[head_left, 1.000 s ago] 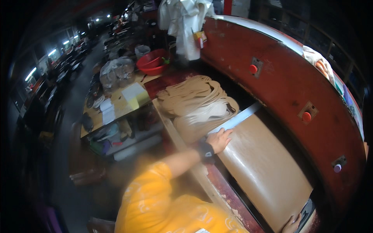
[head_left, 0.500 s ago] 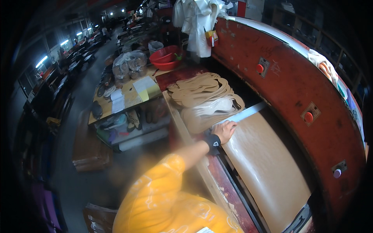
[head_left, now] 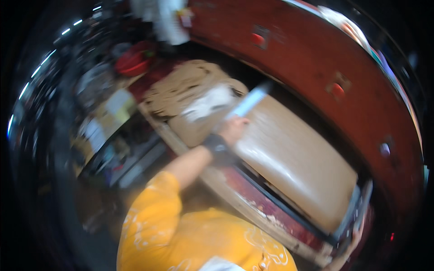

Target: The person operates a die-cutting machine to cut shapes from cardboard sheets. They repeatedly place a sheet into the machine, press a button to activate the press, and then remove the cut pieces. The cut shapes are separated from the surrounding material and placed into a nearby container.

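My left hand [head_left: 233,129], with a dark band at the wrist, is closed at the near end of a flat pale strip [head_left: 253,100]. That strip lies across the left end of a long, glossy tan sheet [head_left: 294,158]. Far down at the lower right, my right hand [head_left: 355,237] is beside a dark grey, flat-edged piece [head_left: 361,205] at the sheet's other end; blur hides its fingers. Left of the strip lie a white patch of film [head_left: 210,101] and a stack of tan cut-out pieces [head_left: 183,83] with wavy edges.
Behind the sheet runs a red machine beam [head_left: 298,58] with round buttons. A worn dark-red ledge with a wooden rail [head_left: 212,178] borders the near side. To the left are a red basin [head_left: 133,58], papers [head_left: 120,101] and a bench. White plastic bags [head_left: 169,20] hang at the back.
The view has swung, so the machine and sheet appear further left. My right hand has come into view at the lower right. My left hand remains at the strip's near end.
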The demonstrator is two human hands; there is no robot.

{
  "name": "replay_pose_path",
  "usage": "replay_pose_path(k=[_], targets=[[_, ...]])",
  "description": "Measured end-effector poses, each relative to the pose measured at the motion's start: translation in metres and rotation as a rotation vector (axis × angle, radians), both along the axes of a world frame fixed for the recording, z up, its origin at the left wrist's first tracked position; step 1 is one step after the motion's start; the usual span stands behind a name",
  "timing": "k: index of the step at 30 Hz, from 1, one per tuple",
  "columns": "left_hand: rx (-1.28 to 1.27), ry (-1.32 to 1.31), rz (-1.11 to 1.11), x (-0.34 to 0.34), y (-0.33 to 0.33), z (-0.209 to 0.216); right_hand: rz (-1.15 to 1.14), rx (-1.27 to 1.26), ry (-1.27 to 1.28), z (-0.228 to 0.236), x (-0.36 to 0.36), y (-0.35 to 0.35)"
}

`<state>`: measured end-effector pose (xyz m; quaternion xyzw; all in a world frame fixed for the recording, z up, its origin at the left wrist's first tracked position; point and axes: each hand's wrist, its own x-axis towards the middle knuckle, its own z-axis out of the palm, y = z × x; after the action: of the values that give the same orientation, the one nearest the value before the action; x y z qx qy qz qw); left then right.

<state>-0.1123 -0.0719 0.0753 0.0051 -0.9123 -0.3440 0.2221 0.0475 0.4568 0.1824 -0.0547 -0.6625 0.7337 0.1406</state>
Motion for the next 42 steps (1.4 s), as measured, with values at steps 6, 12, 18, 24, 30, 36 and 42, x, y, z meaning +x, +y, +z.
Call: replay_pose_path(k=[6, 12, 18, 24, 30, 36, 42], targets=[[-0.038, 0.079, -0.078, -0.002, 0.002, 0.016, 0.21, 0.297, -0.149, 0.022, -0.048, -0.133], [-0.231, -0.025, -0.247, 0.02, -0.024, 0.03, 0.251, 0.899, -0.114, 0.004, -0.123, -0.284], [-0.199, 0.085, -0.452, 0.026, -0.056, 0.027, 0.114, 1.323, -0.285, -0.023, -0.166, -0.377], [-0.124, 0.039, -0.658, 0.025, -0.078, 0.028, 0.226, 1.465, -0.201, -0.032, -0.157, -0.368], [-0.043, 0.126, -0.756, 0.008, -0.073, 0.023, 0.197, 1.45, -0.209, -0.04, -0.178, -0.363], [0.032, 0.091, -0.708, -0.001, -0.073, 0.02, 0.174, 1.435, -0.185, -0.043, -0.193, -0.362], [0.054, 0.107, -0.697, 0.009, -0.071, 0.022, 0.14, 1.286, -0.08, -0.038, -0.19, -0.382]])
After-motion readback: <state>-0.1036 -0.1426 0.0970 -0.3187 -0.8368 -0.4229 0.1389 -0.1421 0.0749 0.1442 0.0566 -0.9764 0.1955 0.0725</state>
